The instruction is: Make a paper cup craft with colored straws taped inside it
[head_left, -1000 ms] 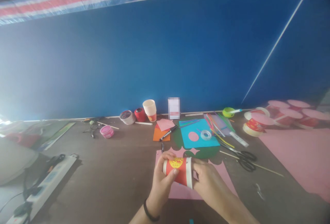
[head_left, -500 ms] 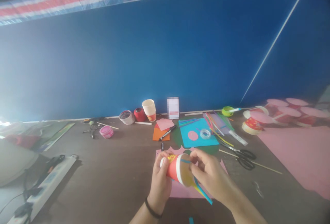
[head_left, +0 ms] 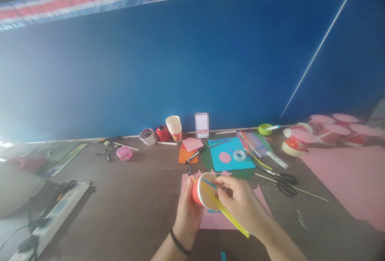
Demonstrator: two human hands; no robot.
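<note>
My left hand point(head_left: 188, 209) is wrapped round a red paper cup point(head_left: 197, 192) with a white rim, tilted so that its open mouth faces right and towards me. At the mouth, my right hand point(head_left: 233, 195) has its fingers closed on a narrow blue strip point(head_left: 208, 183) that crosses the opening. A long yellow strip point(head_left: 234, 221) runs from the cup mouth under my right hand, down to the right. Whether the strips are straws or paper, I cannot make out. Below the hands lies a pink paper sheet point(head_left: 216, 223) with a scalloped far edge.
Black-handled scissors point(head_left: 285, 185) and a thin wooden stick point(head_left: 313, 196) lie to the right. Behind are a blue sheet point(head_left: 218, 144), a tape roll point(head_left: 239, 156), a marker point(head_left: 195, 154) and stacked paper cups point(head_left: 173, 125). A power strip point(head_left: 63, 217) sits at left, pink-topped cups point(head_left: 332, 128) at far right.
The cup has turned so its mouth faces me more. The yellow strip now shows along its length where a blue one hung before. My right hand has shifted slightly left.
</note>
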